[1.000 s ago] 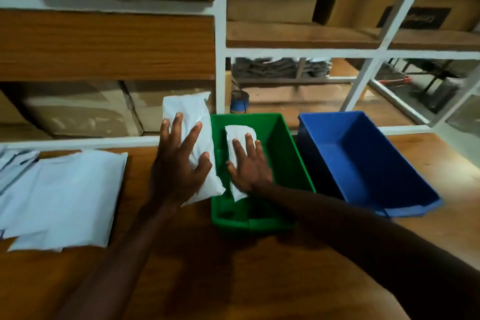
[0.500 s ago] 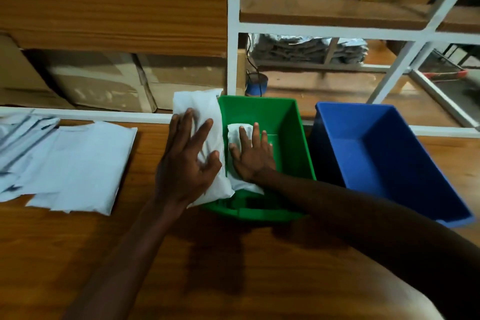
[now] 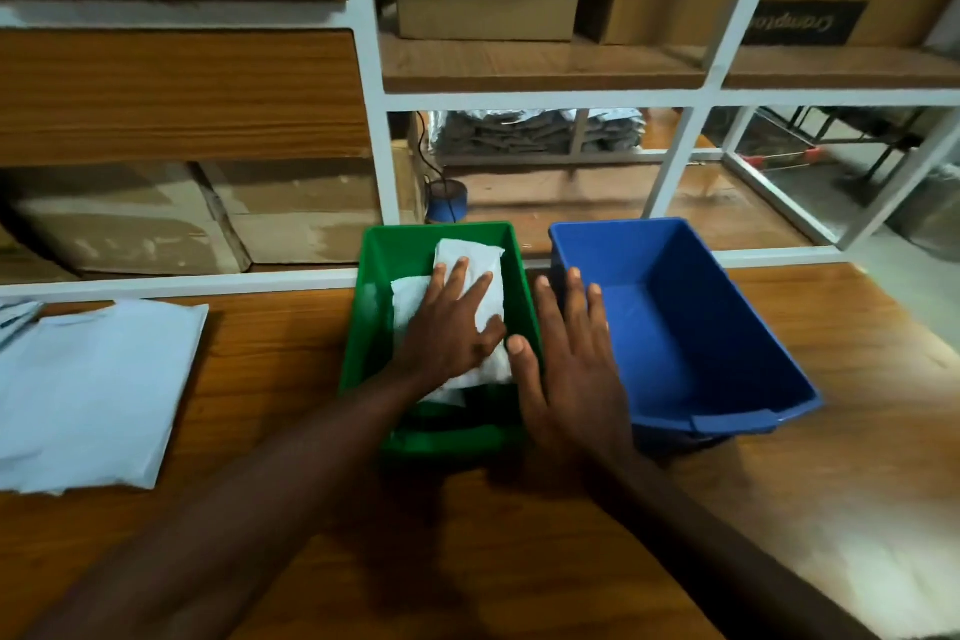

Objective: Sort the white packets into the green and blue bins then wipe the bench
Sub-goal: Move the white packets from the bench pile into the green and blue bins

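While flat, packets [image 3: 470, 276] beneath left fingers [image 3: 457, 281].

a single head-worn wide-angle view looks forward and down from close above the tabletop [image 3: 519, 561], both forearms reaching in from the bottom edge, facing a white-framed shelf [image 3: 540, 96] just behind it.

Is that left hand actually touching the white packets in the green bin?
Touching. The head view shows the left hand spread flat on the white packets inside the green bin, fingers overlapping them with no gap.
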The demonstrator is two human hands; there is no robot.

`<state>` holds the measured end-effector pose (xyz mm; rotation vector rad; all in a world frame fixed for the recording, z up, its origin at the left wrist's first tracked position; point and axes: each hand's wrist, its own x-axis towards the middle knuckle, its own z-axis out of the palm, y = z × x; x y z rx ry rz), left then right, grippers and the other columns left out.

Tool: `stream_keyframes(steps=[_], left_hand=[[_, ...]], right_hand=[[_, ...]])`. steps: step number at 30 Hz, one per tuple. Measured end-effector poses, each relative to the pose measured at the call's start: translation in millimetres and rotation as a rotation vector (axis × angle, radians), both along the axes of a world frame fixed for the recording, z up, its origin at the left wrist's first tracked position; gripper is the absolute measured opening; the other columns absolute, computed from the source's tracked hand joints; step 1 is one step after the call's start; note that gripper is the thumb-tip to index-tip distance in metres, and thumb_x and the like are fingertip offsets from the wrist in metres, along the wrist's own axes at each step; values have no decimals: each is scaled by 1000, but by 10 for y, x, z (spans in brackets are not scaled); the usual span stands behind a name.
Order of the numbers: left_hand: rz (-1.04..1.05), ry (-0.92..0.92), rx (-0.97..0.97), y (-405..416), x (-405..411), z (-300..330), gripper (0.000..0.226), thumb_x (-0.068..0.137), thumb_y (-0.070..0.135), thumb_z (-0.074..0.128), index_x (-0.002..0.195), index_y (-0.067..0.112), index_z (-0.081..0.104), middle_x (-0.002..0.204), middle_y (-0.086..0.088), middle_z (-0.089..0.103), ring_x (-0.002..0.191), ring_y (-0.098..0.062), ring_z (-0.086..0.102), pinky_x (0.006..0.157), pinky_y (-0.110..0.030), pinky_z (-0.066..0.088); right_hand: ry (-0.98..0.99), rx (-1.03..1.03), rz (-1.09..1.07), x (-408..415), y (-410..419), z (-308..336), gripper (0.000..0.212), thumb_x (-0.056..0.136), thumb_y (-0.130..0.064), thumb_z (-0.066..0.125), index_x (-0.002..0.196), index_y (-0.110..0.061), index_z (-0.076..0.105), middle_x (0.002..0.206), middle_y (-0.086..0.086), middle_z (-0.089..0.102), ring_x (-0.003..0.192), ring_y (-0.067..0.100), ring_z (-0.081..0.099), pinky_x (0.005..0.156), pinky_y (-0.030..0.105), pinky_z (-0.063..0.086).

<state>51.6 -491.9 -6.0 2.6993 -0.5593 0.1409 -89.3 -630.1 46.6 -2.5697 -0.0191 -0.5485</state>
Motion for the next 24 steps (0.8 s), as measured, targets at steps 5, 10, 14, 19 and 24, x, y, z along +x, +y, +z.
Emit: stream_keyframes(steps=[5,10,14,19,24], left_hand=[[-27,69,144,-227,175,-304,90,79,63,11,157,19,18,164,-18,4,149,-45,2,121,-52,8],[5,116,267,-268,131,-610,74,95,51,25,158,22,-2,164,-12,-14,150,-38,-10,118,-58,-1],[3,164,262,-284,197,-762,77,91,55,18,158,25,-2,165,-9,-16,150,-37,-13,116,-60,-8],[-27,250,173,-268,216,-521,72,97,57,27,158,27,1,165,-5,-15,150,-32,-16,117,-59,-8],[-99,101,26,127,-201,113,68,99,56,29,158,28,7,167,-5,-3,152,-27,-7,121,-53,-1]], right_hand=[[-14,-60,-21,-190,82,-284,66,101,-59,24,159,-27,20,168,5,6,155,24,0,122,48,18],[9,-130,-54,-252,202,-624,61,104,-53,30,158,-25,21,166,11,15,155,30,8,117,56,28],[21,-116,-125,-248,265,-712,60,104,-54,26,157,-25,23,167,10,16,155,28,7,119,55,26],[33,-136,-163,-263,285,-727,61,104,-54,25,157,-24,24,166,10,18,155,28,10,118,57,27],[-31,-107,-133,-352,487,-513,66,103,-56,24,156,-18,28,164,15,22,153,32,15,117,59,28]])
